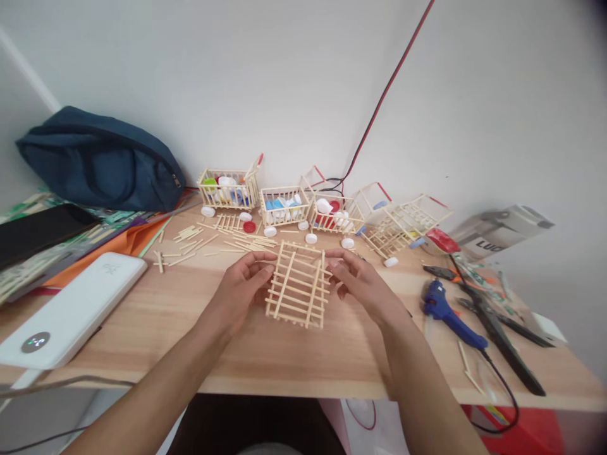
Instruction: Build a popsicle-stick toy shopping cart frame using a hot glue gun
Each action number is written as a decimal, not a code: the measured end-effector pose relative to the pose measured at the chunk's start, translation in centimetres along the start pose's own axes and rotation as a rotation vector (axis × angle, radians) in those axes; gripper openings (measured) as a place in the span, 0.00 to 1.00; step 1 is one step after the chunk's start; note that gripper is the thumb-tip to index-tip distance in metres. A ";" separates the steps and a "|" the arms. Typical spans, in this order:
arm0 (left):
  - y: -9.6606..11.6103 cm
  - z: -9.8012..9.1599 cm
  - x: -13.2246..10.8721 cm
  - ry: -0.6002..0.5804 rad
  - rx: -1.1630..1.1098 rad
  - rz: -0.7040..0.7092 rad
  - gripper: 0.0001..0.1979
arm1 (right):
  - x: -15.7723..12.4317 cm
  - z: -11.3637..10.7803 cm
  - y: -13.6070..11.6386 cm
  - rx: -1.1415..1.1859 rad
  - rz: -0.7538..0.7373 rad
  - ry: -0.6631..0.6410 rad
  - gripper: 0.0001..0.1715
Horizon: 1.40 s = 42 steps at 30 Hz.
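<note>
Between my two hands is a small basket frame [298, 287] built of thin wooden sticks, its slatted face turned toward me. My left hand [249, 284] pinches its left side between thumb and fingers. On the opposite side, my right hand [355, 281] grips the frame's edge the same way. Loose wooden sticks [190, 243] lie scattered just beyond my left hand, along with a red bottle cap [249, 226]. The frame's far underside is hidden.
Several stick-built toy carts [284, 205] with cap wheels line the wall. To the right lie a blue glue gun [450, 316], pliers [441, 272] and a long black tool [505, 344]. A white power bank [76, 309] and a blue bag [104, 161] occupy the left.
</note>
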<state>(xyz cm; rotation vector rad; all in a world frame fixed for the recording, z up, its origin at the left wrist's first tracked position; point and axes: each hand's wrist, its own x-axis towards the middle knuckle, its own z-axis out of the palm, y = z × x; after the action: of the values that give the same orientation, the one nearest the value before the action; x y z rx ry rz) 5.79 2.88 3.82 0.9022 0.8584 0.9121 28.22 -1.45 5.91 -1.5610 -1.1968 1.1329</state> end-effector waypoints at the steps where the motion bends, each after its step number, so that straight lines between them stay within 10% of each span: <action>1: 0.0 0.0 0.0 0.002 0.001 0.003 0.18 | 0.1 0.1 -0.4 -0.028 0.010 -0.005 0.23; 15: 0.3 0.0 -0.3 -0.010 -0.012 0.015 0.21 | 1.5 1.7 -2.0 -0.023 0.082 0.110 0.09; 24: 0.6 -0.1 -0.4 -0.014 0.009 0.017 0.31 | 1.8 2.0 -1.3 -0.008 0.016 0.141 0.11; 42: 0.1 0.8 -0.2 0.102 0.105 0.116 0.20 | 1.1 2.3 -0.6 -0.019 -0.061 0.122 0.22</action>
<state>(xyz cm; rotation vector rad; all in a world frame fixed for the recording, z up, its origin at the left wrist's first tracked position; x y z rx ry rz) 6.38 2.50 4.25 1.0112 0.9564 1.0285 26.00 -0.05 5.80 -1.5745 -1.1682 0.9752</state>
